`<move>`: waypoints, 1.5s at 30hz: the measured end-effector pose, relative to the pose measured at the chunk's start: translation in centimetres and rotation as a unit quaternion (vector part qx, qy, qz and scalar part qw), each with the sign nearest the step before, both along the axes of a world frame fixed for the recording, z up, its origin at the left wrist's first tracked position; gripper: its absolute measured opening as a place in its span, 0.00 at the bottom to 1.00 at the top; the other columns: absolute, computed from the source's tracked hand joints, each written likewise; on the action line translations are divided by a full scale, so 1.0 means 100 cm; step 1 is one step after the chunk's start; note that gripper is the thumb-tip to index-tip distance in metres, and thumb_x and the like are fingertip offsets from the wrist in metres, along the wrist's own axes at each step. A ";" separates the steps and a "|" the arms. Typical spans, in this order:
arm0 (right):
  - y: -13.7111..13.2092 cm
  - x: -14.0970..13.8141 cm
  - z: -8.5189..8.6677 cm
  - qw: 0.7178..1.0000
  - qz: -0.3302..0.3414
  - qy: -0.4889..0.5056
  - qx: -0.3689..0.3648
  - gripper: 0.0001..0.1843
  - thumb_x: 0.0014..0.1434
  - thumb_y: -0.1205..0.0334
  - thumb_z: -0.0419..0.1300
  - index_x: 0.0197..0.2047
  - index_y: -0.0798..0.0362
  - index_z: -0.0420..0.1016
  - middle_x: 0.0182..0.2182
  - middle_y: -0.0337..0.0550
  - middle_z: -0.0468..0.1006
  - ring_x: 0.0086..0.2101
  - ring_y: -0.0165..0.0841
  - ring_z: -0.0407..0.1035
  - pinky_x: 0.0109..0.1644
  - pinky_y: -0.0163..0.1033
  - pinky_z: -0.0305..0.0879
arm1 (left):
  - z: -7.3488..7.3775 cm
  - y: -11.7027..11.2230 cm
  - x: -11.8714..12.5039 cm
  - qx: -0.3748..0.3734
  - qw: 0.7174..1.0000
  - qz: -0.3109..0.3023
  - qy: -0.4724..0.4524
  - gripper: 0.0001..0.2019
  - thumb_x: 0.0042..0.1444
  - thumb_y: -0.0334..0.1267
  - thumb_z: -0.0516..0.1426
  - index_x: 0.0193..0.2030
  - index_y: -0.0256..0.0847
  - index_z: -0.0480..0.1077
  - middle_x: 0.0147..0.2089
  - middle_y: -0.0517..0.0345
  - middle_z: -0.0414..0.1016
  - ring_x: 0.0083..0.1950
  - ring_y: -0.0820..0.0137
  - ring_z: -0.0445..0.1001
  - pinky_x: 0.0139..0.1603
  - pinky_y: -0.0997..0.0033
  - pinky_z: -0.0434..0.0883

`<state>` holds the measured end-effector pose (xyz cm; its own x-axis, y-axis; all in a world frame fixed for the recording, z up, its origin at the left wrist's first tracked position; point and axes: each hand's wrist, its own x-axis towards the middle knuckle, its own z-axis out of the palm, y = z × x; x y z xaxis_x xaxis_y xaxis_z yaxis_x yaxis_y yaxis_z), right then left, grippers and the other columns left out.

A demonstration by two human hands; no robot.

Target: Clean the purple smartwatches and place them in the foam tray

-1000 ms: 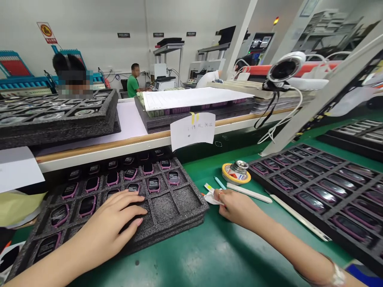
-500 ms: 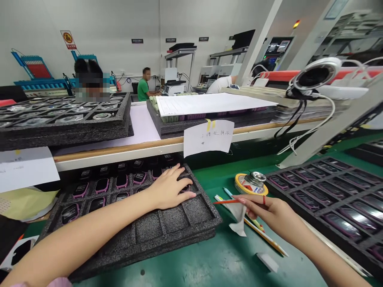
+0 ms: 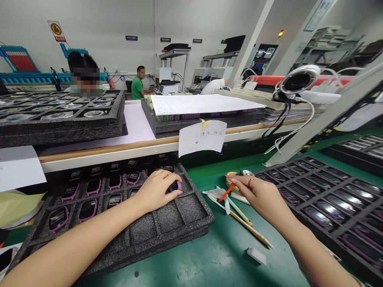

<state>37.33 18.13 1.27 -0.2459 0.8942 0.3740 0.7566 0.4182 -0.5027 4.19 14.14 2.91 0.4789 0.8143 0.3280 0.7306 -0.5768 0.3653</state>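
Note:
My left hand (image 3: 157, 189) reaches over the black foam tray (image 3: 182, 249), its thumb and fingers closed round a purple-cased smartwatch (image 3: 177, 185) at the filled slots' right end. The fingers partly cover that watch. Several more purple smartwatches (image 3: 87, 209) sit in the tray, while slots nearest me hold nothing. My right hand (image 3: 254, 193) pinches a thin orange stick (image 3: 226, 193) above the green bench, its tip pointing down and left. By the tip, a crumpled white wipe (image 3: 217, 194) rests across pens (image 3: 251, 230).
Right of my right hand, another foam tray (image 3: 326, 235) holds several watches. A yellow tape roll (image 3: 230, 180) with a metal-topped container (image 3: 247, 173) stands behind the hand. A small white block (image 3: 256, 256) lies nearer me. The shelf edge (image 3: 134, 150) overhangs the left tray.
My left hand's fingers have drawn in round the watch. My right hand has let go of the wipe, moved up, and turned the orange stick tip downward. The view has shifted slightly.

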 end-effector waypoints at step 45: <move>-0.001 -0.152 -0.006 0.946 0.123 0.286 -0.093 0.22 0.70 0.39 0.51 0.33 0.47 0.60 0.18 0.32 0.70 0.20 0.30 0.68 0.27 0.35 0.64 | -0.007 0.003 0.005 -0.063 0.993 0.054 -0.084 0.24 0.53 0.40 0.69 0.52 0.43 0.65 0.55 0.46 0.80 0.58 0.51 0.78 0.58 0.49 0.74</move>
<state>22.10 18.06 0.63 -0.2601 0.9000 0.3497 0.2308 0.4096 -0.8826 4.68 14.48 2.23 0.3342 0.8975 0.2879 0.7076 -0.4407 0.5523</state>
